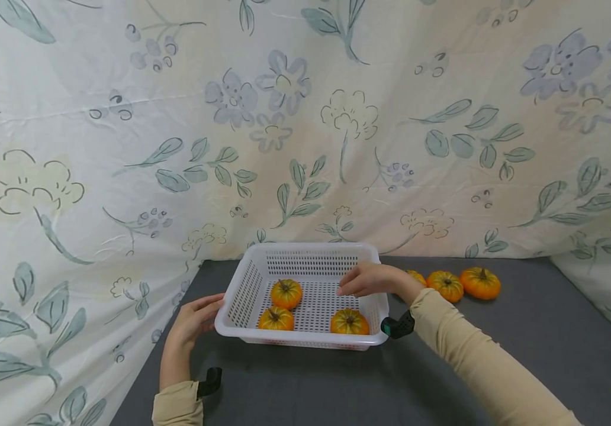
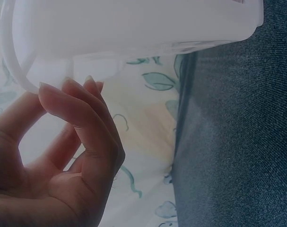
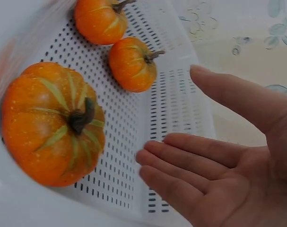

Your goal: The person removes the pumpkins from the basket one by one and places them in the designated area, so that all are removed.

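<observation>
A white plastic basket with slotted walls holds three small orange pumpkins: one pumpkin toward the left middle, another pumpkin at front left, and a third pumpkin at front right. My left hand pinches the basket's left rim, thumb and fingertips meeting at its edge in the left wrist view. Over the right part of the basket is my right hand, palm empty, its fingers extended and thumb apart in the right wrist view. The large pumpkin lies below and beside those fingers.
Right of the basket on the dark table sit more pumpkins, among them a pumpkin and a wider pumpkin; one is partly behind the right wrist. A floral cloth hangs along the back and sides.
</observation>
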Tool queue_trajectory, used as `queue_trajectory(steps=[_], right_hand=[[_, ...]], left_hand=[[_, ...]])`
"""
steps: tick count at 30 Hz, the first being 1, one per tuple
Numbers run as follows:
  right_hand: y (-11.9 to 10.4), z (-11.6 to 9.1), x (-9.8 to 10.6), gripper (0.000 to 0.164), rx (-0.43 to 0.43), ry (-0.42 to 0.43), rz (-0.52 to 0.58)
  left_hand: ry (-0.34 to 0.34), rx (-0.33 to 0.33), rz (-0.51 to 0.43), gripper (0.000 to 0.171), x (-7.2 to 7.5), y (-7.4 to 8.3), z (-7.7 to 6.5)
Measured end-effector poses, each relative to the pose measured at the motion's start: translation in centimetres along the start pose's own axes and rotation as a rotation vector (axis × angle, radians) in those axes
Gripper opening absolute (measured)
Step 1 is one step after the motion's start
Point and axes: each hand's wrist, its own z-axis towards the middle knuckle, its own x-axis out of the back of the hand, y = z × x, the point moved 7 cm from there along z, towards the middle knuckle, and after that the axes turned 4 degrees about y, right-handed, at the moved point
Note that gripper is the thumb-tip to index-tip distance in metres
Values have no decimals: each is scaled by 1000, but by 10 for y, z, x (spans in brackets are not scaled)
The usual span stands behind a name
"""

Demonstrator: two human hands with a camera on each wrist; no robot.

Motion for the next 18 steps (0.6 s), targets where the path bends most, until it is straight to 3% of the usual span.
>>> queue_trajectory(steps=[10,18], right_hand=[[4,6,-14,32,-88,-62,-88],[5,7,-19,33,-153,-59,-122]], left_hand=[[2,-1,3,55,0,-1,0],[-3,-1,4,55,0,0,1]])
